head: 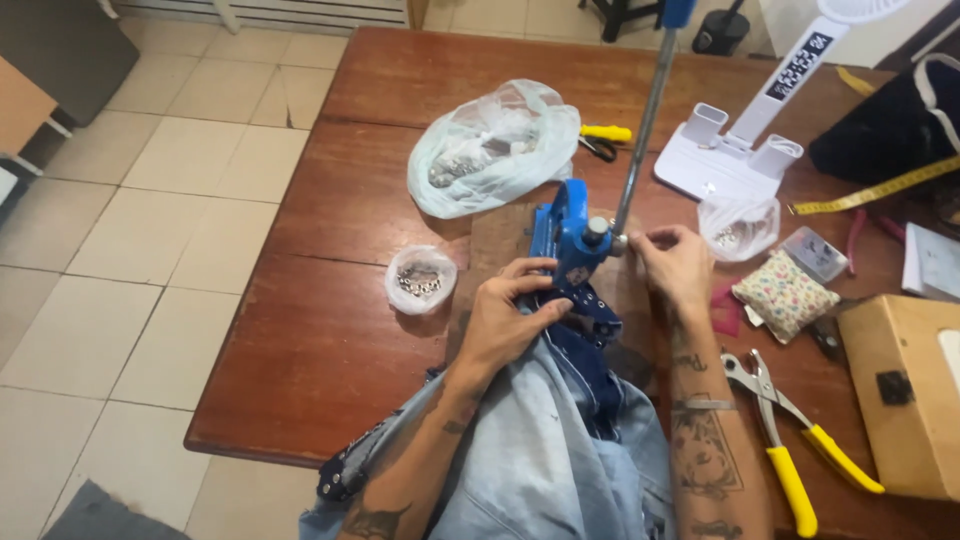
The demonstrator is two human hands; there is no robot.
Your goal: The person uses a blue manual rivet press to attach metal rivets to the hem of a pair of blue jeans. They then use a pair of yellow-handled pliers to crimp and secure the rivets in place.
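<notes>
Far left of the frame: pale floor tiles [120, 260], running along the edge of a reddish-brown wooden desk [330, 330]. Left of centre on the desk, a small clear bag of metal eyelets [420, 279], standing open. Above it, toward upper centre, a larger pale plastic bag [495, 145] with more metal parts inside, and just right of that a small yellow-handled snipper [603, 140].

At centre, a blue hand press [568, 235] with a long metal lever [645, 110] rising toward the top edge. Directly below the press, denim garment [555, 440] in light and dark blue, spreading from the press base down to the bottom centre of the frame, its dark edge tucked under the press head. Left hand [505, 320] curled over that edge, fingers pinching the dark fabric right at the press. Right hand [675, 265] just right of the press head, fingertips narrowed onto the small metal knob at the lever's pivot, touching it; both forearms tattooed.

Right of centre, a white desk lamp base [725, 155], a small clear bag [738, 228] in front of it, and a floral pincushion [787, 293] lower down. Lower right, yellow-handled pliers [790, 430] lying flat beside the right forearm. Further right, a yellow measuring tape [880, 190], a dark bag [890, 125] at the upper right, and a cardboard box [905, 395] at the right edge.
</notes>
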